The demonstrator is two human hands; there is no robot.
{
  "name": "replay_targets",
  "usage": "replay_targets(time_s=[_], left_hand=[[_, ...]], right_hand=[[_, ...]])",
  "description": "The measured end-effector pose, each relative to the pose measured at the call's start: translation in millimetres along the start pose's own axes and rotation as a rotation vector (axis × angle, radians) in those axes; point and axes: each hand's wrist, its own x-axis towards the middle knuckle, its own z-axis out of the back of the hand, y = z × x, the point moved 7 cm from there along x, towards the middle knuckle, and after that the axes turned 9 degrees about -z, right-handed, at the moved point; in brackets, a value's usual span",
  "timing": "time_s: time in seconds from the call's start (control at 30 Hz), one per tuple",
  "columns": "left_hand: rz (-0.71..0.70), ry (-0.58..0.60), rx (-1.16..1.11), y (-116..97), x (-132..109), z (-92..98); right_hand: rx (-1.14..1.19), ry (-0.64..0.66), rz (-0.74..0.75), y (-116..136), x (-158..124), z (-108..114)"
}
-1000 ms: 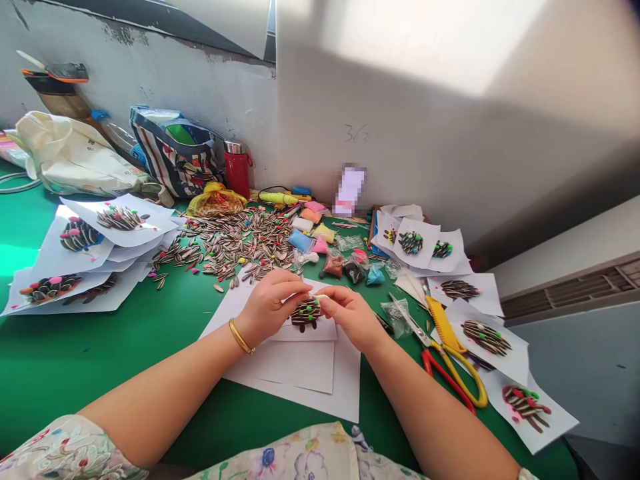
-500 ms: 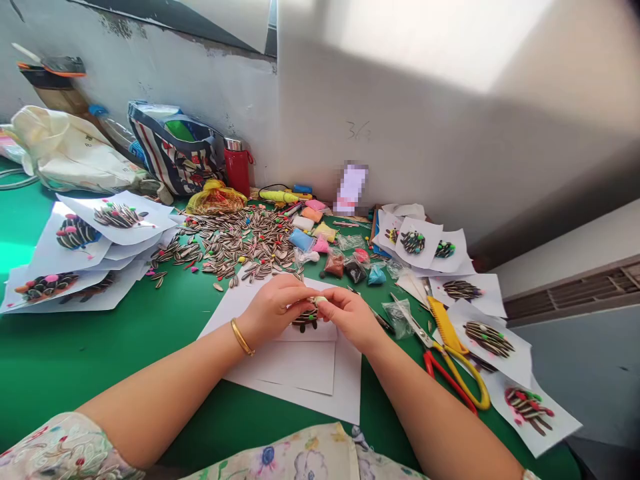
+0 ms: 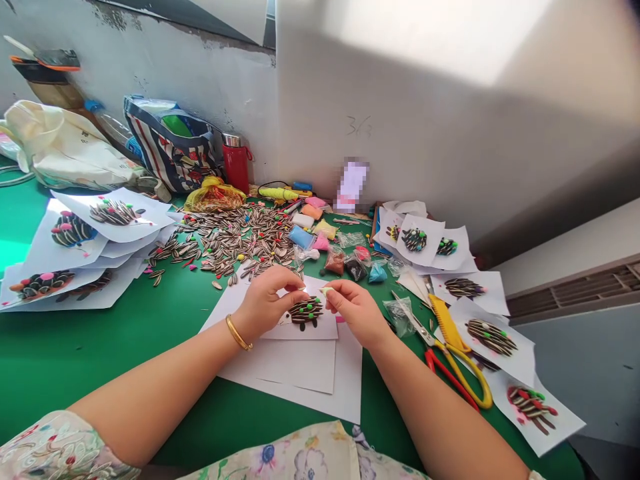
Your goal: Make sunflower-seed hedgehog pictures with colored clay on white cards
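Beneath my hands lies a small white card (image 3: 300,333) with a hedgehog figure (image 3: 306,311) of striped sunflower seeds, dotted with green clay and with dark feet. My right hand (image 3: 356,312) pinches a small pale-green clay piece (image 3: 326,291) between thumb and forefinger, just above the card's right part. To the left, my left hand (image 3: 270,303) has thumb and fingertips pinched together over the hedgehog's head end; a tiny whitish bit may be there, too small to make out. Larger white sheets (image 3: 345,393) lie under the card.
Behind my hands spreads a heap of sunflower seeds (image 3: 245,240), beside clay packets (image 3: 301,237). Scissors (image 3: 453,360) and a yellow comb-like tool (image 3: 447,323) lie right. Finished seed cards (image 3: 493,333) line the right edge; more cards (image 3: 107,250) are stacked left. A red flask (image 3: 236,167) stands behind.
My hands have drawn apart from their meeting point over the card, uncovering more of the hedgehog. The pale-green clay has moved slightly right with my right hand.
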Motion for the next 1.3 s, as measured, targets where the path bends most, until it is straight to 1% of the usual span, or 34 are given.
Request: replay_targets(time_s=[0.13,0.27,0.37,0.53,0.77,0.97,1.1,1.3], left_hand=[[0.009,0.007,0.039,2.7,0.5,1.8],[-0.009,0.055,0.095,2.5,-0.1,-0.3],[0.002,0.082,0.112,3.7,-0.3,-2.8],[0.022,0.066,0.094,7.7,-1.1,-5.0],[0.017,0.087,0.107,12.1,-2.6,-7.0],[0.054,0.114,0.096,13.6,-1.9,-7.8],[0.072,0.109,0.106,12.6,-1.4,-6.3],[0.037,0.154,0.121,10.5,-0.6,-6.5]], right_hand=[[-0.027,0.004,0.009,-1.2,0.6,1.6],[-0.07,-0.041,0.033,-3.6,3.5,7.8],[-0.101,-0.066,0.047,-6.0,7.7,12.6],[-0.204,-0.1,0.057,-9.1,13.3,16.3],[-0.286,-0.115,0.058,-13.8,18.2,15.2],[-0.343,-0.134,0.072,-16.6,19.3,13.5],[-0.366,-0.141,0.089,-16.0,19.5,12.9],[-0.369,-0.136,0.096,-15.0,19.3,12.5]])
